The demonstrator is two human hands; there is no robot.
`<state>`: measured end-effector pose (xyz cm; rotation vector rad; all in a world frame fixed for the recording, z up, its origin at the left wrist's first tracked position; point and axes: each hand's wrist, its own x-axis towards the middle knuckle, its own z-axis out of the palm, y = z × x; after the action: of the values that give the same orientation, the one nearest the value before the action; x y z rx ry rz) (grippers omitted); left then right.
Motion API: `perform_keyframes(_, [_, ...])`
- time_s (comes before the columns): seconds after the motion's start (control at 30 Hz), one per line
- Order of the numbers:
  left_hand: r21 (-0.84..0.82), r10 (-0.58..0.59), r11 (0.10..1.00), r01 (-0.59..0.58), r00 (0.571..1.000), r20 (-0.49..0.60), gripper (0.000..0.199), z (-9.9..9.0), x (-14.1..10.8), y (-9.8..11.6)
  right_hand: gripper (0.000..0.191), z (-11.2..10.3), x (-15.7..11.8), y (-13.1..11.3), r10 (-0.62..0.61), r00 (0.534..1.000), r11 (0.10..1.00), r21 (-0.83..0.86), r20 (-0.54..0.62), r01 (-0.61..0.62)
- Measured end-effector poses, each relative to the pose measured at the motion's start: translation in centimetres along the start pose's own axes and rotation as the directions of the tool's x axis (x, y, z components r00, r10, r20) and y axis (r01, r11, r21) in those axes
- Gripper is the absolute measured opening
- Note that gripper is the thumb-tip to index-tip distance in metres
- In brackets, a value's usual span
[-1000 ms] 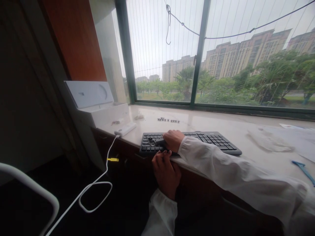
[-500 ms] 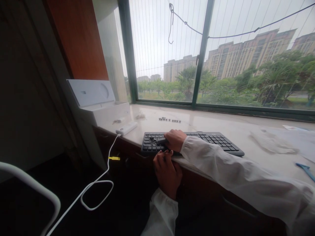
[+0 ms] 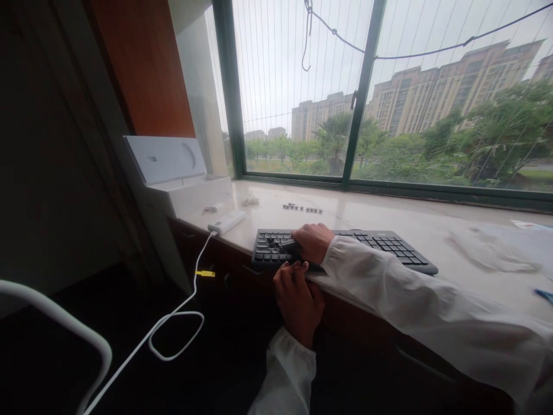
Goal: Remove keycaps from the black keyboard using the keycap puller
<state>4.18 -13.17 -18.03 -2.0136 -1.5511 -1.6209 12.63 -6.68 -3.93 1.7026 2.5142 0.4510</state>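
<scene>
A black keyboard [image 3: 393, 248] lies on the pale windowsill, with gaps among the keys at its left part. Over those keys, my right hand [image 3: 316, 242] is closed around a dark slim tool [image 3: 288, 245], which points left at the gap; its tip is too small to make out. My left hand [image 3: 298, 297] is just below, fingers curled against the keyboard's front edge. Whether anything else is under its fingertips is hidden. Behind the keyboard, several loose keycaps [image 3: 302, 208] stand in rows on the sill.
At the left stands an open white box [image 3: 194, 193]. Before it lies a white device [image 3: 227, 221] with a white cable [image 3: 173, 314] hanging off the edge, tagged yellow. Crumpled clear plastic [image 3: 492, 251] and a blue object [image 3: 544, 295] are at right. A window rises behind.
The whole view has shifted slightly, so things appear a little further right. Both hands stay at the same part of the keyboard, and the tool remains in my right hand.
</scene>
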Motion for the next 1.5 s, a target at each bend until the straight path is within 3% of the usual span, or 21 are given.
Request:
perform_keyframes(0.2, [-0.047, -0.008, 0.999, 0.009, 1.0, 0.016, 0.035, -0.1, 0.1, 0.0, 0.038, 0.0, 0.5, 1.8, 0.049, 0.998, 0.993, 0.105, 0.025, -0.052])
perform_keyframes(0.53, [-0.049, 0.01, 0.999, -0.011, 1.0, -0.007, 0.037, 0.0, 0.0, -0.1, 0.025, -1.2, -0.4, 0.6, -0.123, 0.992, 0.991, -0.051, -0.033, 0.121])
perform_keyframes(0.83, [-0.004, -0.008, 1.0, 0.008, 1.0, 0.026, 0.033, 0.0, 0.0, -0.1, 0.035, -1.1, -0.5, 1.4, -0.215, 0.976, 0.976, -0.049, -0.03, 0.214])
perform_keyframes(1.17, [-0.017, -0.007, 1.0, 0.007, 1.0, 0.025, 0.032, 0.0, 0.1, 0.0, 0.033, -0.4, 0.0, 1.0, -0.072, 0.997, 0.997, -0.009, -0.007, 0.072])
perform_keyframes(1.5, [-0.014, -0.006, 1.0, 0.007, 1.0, 0.03, 0.033, -0.1, 0.2, 0.0, 0.029, 0.1, 0.4, 1.5, -0.041, 0.999, 0.997, 0.058, -0.005, 0.041])
